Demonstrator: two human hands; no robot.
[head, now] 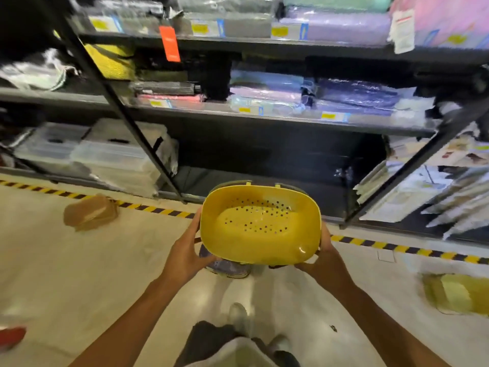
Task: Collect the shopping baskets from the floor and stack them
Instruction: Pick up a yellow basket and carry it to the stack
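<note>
A yellow basket point(260, 226) with a perforated bottom is held in the air in front of me, its open side facing me. My left hand point(185, 256) grips its left wall and my right hand point(326, 258) grips its right wall. Under it a purple basket point(227, 267) shows partly; whether it is nested below the yellow one or stands on the floor I cannot tell. A brown basket point(90, 213) lies on the floor to the left. An olive-yellow basket point(456, 294) lies on the floor at the right, blurred.
A dark metal shelf rack point(148, 154) with packed textiles and clear boxes stands right ahead. A yellow-and-black tape line point(397, 246) runs along the floor before it. A red object point(12, 337) lies at the left edge. My feet point(238, 317) are below.
</note>
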